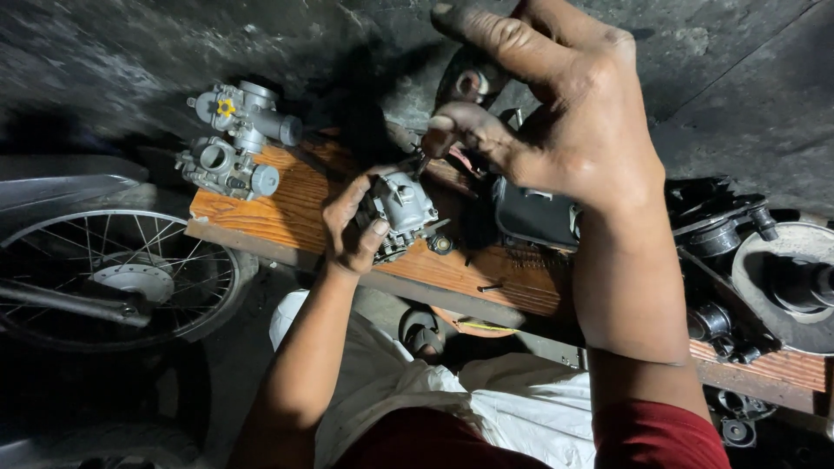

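Observation:
My left hand (352, 227) grips a small grey metal carburetor (401, 207) and holds it just above a wooden board (287, 208). My right hand (556, 113) is raised close to the camera, thumb and fingers pinched on a thin tool (420, 162) whose tip meets the top of the carburetor. A second, larger carburetor (233, 143) with a yellow knob rests on the board's far left end.
A spoked motorcycle wheel (113, 278) stands at the left. Dark engine parts and a round housing (786, 287) crowd the right end of the board. A black box-like part (539, 217) lies behind my right hand. Loose screws (489, 286) sit on the board's near edge.

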